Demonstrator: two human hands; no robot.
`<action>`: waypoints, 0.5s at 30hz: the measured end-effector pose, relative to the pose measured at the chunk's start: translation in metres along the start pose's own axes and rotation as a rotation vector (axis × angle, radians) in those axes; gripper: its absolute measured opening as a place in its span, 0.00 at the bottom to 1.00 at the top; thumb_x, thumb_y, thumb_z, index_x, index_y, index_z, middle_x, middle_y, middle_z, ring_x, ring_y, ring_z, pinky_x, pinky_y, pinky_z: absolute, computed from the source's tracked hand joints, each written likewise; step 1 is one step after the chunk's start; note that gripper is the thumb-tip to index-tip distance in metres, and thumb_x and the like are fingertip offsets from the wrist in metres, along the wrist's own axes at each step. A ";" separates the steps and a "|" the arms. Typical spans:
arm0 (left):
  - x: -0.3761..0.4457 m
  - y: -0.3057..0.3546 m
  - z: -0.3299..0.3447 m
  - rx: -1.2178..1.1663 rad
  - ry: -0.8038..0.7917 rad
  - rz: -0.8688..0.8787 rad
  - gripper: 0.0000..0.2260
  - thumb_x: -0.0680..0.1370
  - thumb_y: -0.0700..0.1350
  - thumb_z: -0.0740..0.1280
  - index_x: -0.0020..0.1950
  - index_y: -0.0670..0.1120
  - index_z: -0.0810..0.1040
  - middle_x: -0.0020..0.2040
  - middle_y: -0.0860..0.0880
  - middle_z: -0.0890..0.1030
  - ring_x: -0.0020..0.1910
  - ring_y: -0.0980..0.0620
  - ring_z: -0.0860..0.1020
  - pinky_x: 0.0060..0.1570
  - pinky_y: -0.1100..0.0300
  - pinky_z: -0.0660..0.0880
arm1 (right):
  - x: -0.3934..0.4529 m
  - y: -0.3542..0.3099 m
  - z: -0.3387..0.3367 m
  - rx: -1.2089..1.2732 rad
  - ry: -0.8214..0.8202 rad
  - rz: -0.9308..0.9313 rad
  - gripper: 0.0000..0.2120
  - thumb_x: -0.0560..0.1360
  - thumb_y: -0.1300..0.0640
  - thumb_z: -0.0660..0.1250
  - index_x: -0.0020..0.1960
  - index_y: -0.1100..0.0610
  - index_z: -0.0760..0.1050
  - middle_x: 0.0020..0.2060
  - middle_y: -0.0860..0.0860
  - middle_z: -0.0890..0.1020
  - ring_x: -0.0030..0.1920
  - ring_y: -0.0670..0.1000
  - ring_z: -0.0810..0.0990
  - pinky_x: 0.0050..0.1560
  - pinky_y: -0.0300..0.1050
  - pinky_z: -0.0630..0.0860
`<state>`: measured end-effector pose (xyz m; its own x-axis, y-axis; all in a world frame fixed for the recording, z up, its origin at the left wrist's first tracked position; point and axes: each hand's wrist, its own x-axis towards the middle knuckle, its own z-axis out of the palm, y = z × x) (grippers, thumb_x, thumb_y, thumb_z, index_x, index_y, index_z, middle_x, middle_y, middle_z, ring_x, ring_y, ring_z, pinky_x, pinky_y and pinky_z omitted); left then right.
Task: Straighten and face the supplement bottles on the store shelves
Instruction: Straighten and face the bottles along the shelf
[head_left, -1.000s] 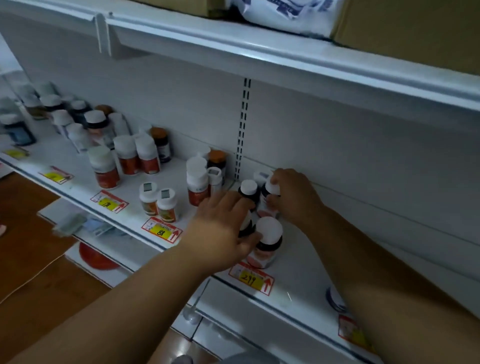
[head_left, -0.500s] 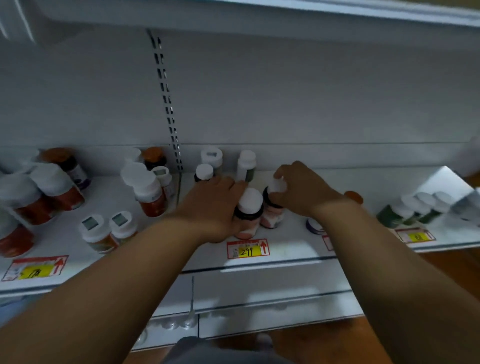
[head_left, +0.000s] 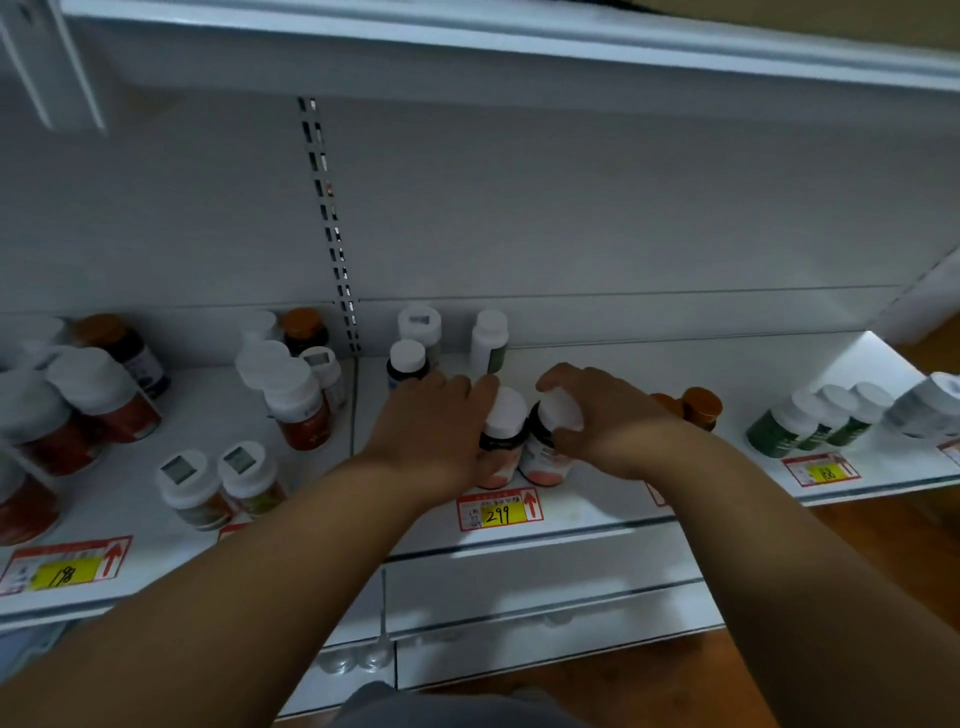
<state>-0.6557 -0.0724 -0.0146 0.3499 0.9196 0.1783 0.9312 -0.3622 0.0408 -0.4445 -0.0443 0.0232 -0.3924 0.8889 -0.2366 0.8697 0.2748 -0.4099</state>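
Here, left hand (head_left: 436, 431) curled round left pink-label bottle (head_left: 501, 441); right hand (head_left: 597, 421) cups cap of right pink-label bottle (head_left: 548, 447). Both bottles upright, touching, at shelf (head_left: 597, 499) front just behind 299 price tag (head_left: 500, 512). Step, by look: squaring this pair. Next likely needs labels turned forward, then the loose bottles behind (head_left: 410, 358) pulled into line.

Smooth white plastic caps (head_left: 506, 413) top glossy bottles (head_left: 306, 415) on a matt painted-metal shelf (head_left: 597, 499), paper price tags (head_left: 498, 512) along its edge.
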 end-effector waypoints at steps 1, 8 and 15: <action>0.000 0.000 0.000 -0.004 0.004 0.002 0.36 0.75 0.69 0.56 0.75 0.49 0.58 0.58 0.48 0.75 0.56 0.47 0.73 0.52 0.52 0.70 | 0.001 -0.001 -0.002 0.006 -0.017 -0.006 0.28 0.76 0.50 0.67 0.72 0.44 0.60 0.65 0.51 0.70 0.62 0.52 0.71 0.58 0.43 0.69; -0.001 0.000 -0.015 -0.223 0.033 -0.104 0.34 0.75 0.70 0.56 0.75 0.51 0.60 0.66 0.50 0.72 0.64 0.48 0.70 0.61 0.55 0.66 | 0.080 -0.012 -0.027 0.100 0.151 -0.085 0.20 0.80 0.46 0.60 0.71 0.48 0.66 0.67 0.53 0.71 0.63 0.51 0.71 0.57 0.41 0.66; 0.001 -0.017 -0.026 -0.410 0.153 -0.239 0.25 0.77 0.63 0.56 0.68 0.50 0.71 0.60 0.49 0.77 0.58 0.49 0.74 0.56 0.58 0.68 | 0.144 -0.018 -0.006 -0.226 0.074 -0.211 0.20 0.74 0.58 0.69 0.64 0.57 0.68 0.58 0.60 0.70 0.55 0.62 0.74 0.51 0.49 0.72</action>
<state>-0.6738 -0.0697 0.0100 0.0836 0.9625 0.2579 0.8558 -0.2019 0.4763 -0.5156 0.0810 0.0015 -0.5559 0.8253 -0.0993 0.8190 0.5235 -0.2349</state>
